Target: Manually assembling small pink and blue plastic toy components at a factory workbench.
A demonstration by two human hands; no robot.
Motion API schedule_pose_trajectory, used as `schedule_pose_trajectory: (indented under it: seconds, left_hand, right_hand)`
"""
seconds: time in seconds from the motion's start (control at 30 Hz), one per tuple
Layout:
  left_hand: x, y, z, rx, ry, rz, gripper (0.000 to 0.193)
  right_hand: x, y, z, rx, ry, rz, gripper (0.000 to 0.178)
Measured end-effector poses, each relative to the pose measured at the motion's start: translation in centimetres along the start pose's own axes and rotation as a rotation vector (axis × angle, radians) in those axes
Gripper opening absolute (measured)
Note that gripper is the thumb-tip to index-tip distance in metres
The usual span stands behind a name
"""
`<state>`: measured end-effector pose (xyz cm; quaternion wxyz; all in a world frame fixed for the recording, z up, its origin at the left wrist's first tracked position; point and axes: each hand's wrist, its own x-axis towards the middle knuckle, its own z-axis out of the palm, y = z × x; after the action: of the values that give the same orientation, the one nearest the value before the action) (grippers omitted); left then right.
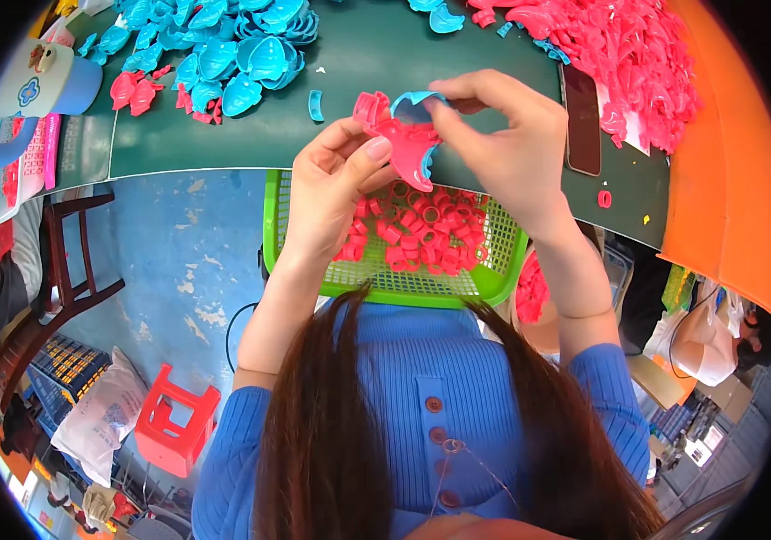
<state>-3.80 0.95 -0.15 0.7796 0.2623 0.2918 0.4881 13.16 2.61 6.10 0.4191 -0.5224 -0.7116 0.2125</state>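
My left hand (336, 171) pinches a glossy pink moulded plastic part (412, 148) above the table's near edge. Between the thumb and fingers of my right hand (516, 139) is a curved light-blue plastic piece (413, 101), set against the top of the pink part. More blue shows along the pink part's right side; whether it belongs to the same piece I cannot tell. Just below both hands, a green mesh basket (502, 290) holds many small pink rings (417, 229). A small blue curved strip (315, 105) lies on the table near my left hand.
Blue shell-shaped parts (259, 63) are heaped at the far left of the green table (215, 144), pink parts (637, 72) at the far right. A phone (582, 117) and a pink ring (605, 199) lie right. A red stool (174, 418) and wooden chair (66, 261) stand left.
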Motion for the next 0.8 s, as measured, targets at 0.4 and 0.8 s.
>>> schedule_pose_trajectory:
  seconds: [0.4, 0.8]
  left_hand:
    - [-0.7, -0.2, 0.9, 0.026, 0.028, 0.026, 0.023]
    - [-0.7, -0.7, 0.9, 0.106, -0.055, 0.093, 0.051]
  right_hand:
    - [-0.9, -0.1, 0.5, -0.319, 0.068, -0.28, 0.012]
    - [-1.2, 0.4, 0.7, -0.214, 0.076, -0.191, 0.01]
